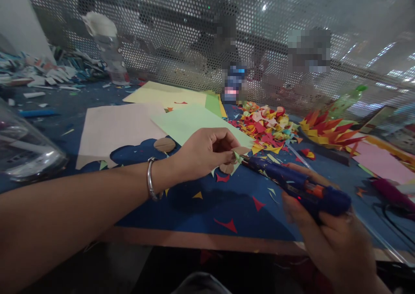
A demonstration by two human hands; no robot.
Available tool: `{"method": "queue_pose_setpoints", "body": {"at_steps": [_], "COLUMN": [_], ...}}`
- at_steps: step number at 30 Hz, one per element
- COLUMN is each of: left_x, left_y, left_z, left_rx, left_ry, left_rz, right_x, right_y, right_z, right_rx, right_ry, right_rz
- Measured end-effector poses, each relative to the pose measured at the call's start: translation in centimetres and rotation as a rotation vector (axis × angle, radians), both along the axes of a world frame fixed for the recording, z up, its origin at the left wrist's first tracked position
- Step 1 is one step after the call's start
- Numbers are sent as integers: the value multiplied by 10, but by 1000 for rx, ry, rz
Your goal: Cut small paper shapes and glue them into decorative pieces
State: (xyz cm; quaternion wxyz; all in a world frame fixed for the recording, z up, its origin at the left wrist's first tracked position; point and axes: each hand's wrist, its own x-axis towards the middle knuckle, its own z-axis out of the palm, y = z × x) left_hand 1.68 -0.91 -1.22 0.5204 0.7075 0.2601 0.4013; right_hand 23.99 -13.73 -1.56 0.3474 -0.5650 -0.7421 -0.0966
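My left hand [207, 153], a silver bangle at its wrist, pinches a small piece of light green paper [237, 157] together with a tan cardboard oval [241, 150]. Wrapped round a dark blue glue gun [285, 177] is my right hand [327, 229], slightly smeared by motion. The gun's nozzle touches or nearly touches the green piece; I cannot tell which. Just below my left fingers is another tan cardboard piece [227, 168]. A separate cardboard oval [164, 145] lies left of the hand. Red and yellow paper scraps [229, 225] are scattered on the blue table [207, 212].
Pale pink [119, 125], green [184, 119] and yellow [168, 94] sheets lie ahead. Colourful paper cuttings [267, 125] pile up behind my hands. A spiky red-yellow paper form [330, 132] stands right, a clear bottle [112, 56] back left. A phone [234, 83] leans against the perforated screen [168, 39].
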Motion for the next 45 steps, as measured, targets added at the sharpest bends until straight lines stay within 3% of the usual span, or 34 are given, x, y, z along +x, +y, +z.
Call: {"method": "queue_pose_setpoints", "body": {"at_steps": [10,14,19,22,25,29,33,38,42,45], "left_x": [0,0,0,0,0,0,-1,0,1,1], "left_y": [-5,-5,3,6,5,4,6,5,2,1], "left_z": [10,11,6,5,6,6,5,4,3,2], "left_rx": [-90,-156,-379,-461,-475,-494,-510,-469,-419,-376], "left_ry": [-125,-186,-263,-257,-261,-268,-267,-245,-188,-181], "left_rz": [-34,7,81,115,121,113,102,92,79,68], "right_x": [5,19,52,75,94,109,116,90,30,-12], "right_y": [0,3,18,33,45,53,52,41,46,62], "right_z": [0,2,11,11,7,1,8,40,59,56], "right_rx": [9,-70,-29,-129,-154,-324,-393,-360,-266,-186], "right_ry": [13,-24,-246,-427,-471,-497,-565,-563,-355,-279], "right_rz": [15,-96,-314,-316,-301,-216,-155,-64,19,149]}}
